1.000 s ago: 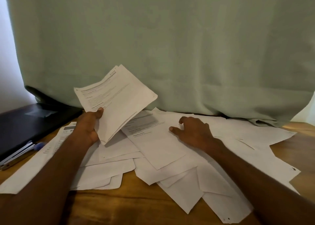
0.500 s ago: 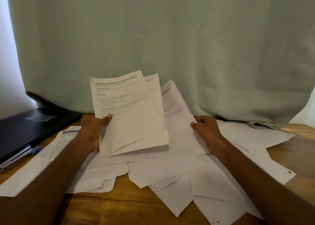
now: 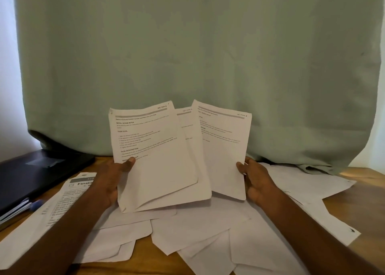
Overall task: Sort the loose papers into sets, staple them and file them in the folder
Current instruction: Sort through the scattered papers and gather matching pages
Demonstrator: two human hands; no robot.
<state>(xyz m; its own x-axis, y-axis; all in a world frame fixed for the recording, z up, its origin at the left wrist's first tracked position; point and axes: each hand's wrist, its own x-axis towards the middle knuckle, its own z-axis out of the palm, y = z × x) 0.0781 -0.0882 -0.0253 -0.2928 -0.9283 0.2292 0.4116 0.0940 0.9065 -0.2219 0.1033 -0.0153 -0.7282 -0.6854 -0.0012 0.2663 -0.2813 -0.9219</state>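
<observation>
My left hand (image 3: 113,181) grips two overlapping printed sheets (image 3: 154,162) by their left edge, thumb on the front; the top one reads "Section 1", the one behind "Section 2". My right hand (image 3: 253,181) holds a third printed sheet (image 3: 226,158), marked "Section 3", by its lower right edge. All three are raised upright above the table, side by side. Beneath them, several loose white papers (image 3: 200,233) lie scattered on the wooden table (image 3: 145,266). A black folder (image 3: 37,172) lies at the left.
A pale green curtain (image 3: 208,55) hangs right behind the table and drapes onto its back edge. A blue pen (image 3: 34,205) and a printed form (image 3: 62,203) lie beside the folder. More sheets (image 3: 308,183) spread to the right; bare wood shows at the far right.
My right hand lifted a sheet off the pile and raised it upright next to the sheets in my left hand, which also rose and turned to face me.
</observation>
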